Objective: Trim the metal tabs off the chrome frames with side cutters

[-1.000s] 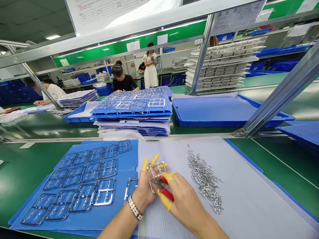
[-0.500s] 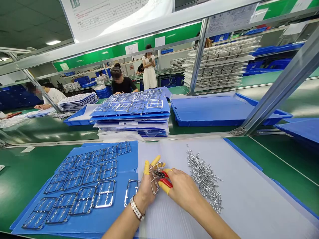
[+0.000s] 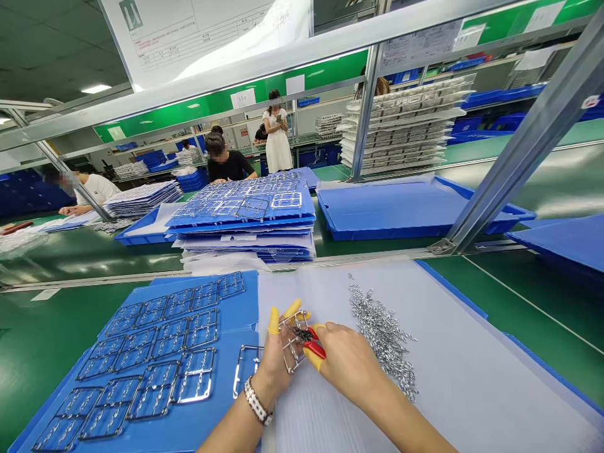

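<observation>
Dark ceiling (image 3: pixel 42 47) with a bright lamp (image 3: pixel 95 89) above green workbenches (image 3: pixel 33 343) and metal posts (image 3: pixel 528 141).

Yellow finger cots (image 3: pixel 274 321), white-and-dark wristband (image 3: pixel 256 401), possibly linked

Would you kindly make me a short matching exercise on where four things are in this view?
Things:
1. red-handled cutters
2. heap of small silvery pieces
3. rows of metal frames
4. single frame at the cutters' tips

Places:
A. on the blue sheet
B. held in the left hand
C. gripped by the right hand
D. on the pale sheet

Pairs: 1-C; 2-D; 3-A; 4-B.
</observation>
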The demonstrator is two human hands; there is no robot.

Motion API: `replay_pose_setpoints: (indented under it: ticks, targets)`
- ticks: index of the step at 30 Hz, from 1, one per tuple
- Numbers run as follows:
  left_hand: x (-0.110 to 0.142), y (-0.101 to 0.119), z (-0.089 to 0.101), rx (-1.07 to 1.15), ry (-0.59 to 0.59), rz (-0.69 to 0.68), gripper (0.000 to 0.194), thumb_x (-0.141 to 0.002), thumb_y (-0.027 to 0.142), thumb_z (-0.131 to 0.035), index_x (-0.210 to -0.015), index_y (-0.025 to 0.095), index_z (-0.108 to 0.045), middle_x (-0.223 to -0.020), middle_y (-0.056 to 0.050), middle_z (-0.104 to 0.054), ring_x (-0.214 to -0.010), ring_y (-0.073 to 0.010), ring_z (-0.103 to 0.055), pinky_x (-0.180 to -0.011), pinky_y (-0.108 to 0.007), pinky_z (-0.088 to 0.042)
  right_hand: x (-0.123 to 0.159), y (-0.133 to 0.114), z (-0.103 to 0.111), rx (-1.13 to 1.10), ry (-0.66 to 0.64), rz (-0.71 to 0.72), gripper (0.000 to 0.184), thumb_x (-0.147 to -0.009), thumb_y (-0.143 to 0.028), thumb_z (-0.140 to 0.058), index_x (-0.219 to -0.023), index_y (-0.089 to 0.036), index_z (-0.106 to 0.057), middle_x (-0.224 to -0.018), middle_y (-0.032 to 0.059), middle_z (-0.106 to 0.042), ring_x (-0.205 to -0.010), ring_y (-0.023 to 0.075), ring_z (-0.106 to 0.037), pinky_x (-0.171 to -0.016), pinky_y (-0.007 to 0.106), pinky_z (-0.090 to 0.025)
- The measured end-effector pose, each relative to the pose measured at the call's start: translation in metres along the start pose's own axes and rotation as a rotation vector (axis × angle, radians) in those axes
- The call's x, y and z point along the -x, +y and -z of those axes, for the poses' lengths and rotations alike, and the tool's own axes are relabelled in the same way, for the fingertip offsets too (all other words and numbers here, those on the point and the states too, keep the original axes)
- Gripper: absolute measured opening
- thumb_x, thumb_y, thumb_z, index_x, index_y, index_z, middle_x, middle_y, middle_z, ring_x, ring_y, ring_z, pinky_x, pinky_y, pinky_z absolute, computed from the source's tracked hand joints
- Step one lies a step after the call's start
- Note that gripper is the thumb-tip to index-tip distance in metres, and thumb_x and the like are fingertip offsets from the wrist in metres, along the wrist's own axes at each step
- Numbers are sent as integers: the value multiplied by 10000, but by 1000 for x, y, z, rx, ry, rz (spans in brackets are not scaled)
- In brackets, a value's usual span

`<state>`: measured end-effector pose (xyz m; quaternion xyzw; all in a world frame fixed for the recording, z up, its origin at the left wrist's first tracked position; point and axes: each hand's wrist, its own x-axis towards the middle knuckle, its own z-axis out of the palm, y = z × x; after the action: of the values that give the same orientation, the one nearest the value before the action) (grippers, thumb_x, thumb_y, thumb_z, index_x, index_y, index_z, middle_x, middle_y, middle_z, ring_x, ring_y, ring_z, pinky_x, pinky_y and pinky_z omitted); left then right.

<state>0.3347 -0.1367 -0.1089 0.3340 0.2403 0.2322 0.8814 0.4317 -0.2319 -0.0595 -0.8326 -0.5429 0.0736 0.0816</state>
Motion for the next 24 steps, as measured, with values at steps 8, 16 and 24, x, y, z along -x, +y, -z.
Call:
replay_pose_setpoints:
  ticks: [8,16,24]
  targets:
    - [1,0,1,75,-33,37,650,-833,651,-359,-1160,155,-623,-1125,-121,-645,-980,-230,-586,-828,-331,-446,-4,13,-3,76,67,-53,227,-831,-343,-501,-908,-168,-625,-873,104,-661,-833,248,-623,-679,327,-418]
    - [1,-2,2,-17,-14,-23,606,-828,633,-402,-1155,179,-636,-1146,-114,-647,-1075,-259,-566,-928,-369,-408,-7,14,-2,3,16,-57,274,-842,-390,-474,-928,-177,-625,-875,95,-666,-814,217,-628,-676,301,-411]
    - [1,-4,3,-68,33,-52,584,-834,615,-417,-1201,201,-606,-1181,-103,-631,-1122,-254,-544,-964,-368,-382,-4,10,0,62,41,-65,264,-840,-344,-475,-950,-163,-633,-899,105,-668,-848,248,-620,-675,325,-412]
